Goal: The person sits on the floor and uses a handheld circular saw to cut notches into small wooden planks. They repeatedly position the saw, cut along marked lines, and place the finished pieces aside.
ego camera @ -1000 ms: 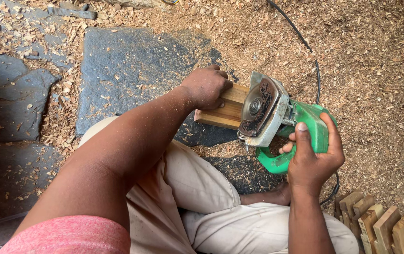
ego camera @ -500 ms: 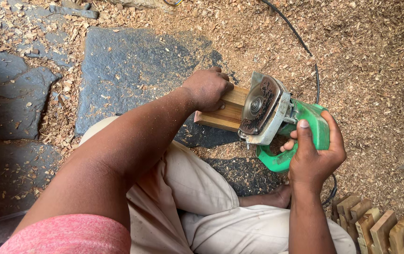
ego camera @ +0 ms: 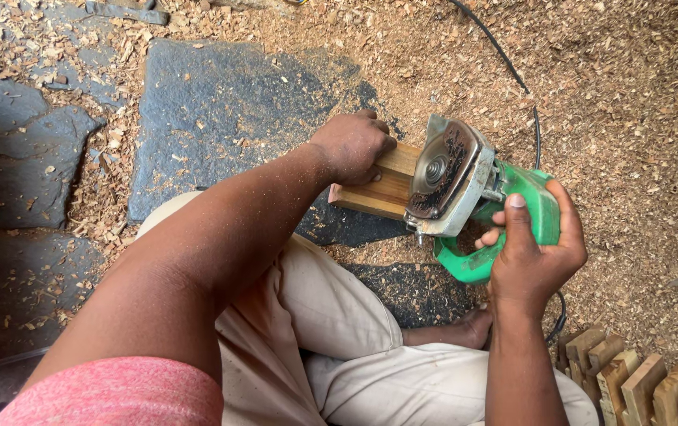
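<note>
Left hand (ego camera: 352, 147) grip clamped on the wood block (ego camera: 378, 184), right hand (ego camera: 532, 256) wrapped round the green saw (ego camera: 473, 197) handle — mid-cut, looks like — next needs steady feed.

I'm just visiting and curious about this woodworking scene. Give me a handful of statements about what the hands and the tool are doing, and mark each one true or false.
1. The right hand grips a green power saw by its handle. True.
2. The left hand lies flat on the dark stone slab. False: it presses down on a wooden block.
3. The saw's round blade and guard sit against the end of the block. True.
4. The ground around the work is swept clean. False: sawdust and wood chips cover it.
5. A black cable runs across the sawdust behind the saw. True.
6. Cut wooden pieces are stacked at the upper left. False: they stand at the lower right.
</note>
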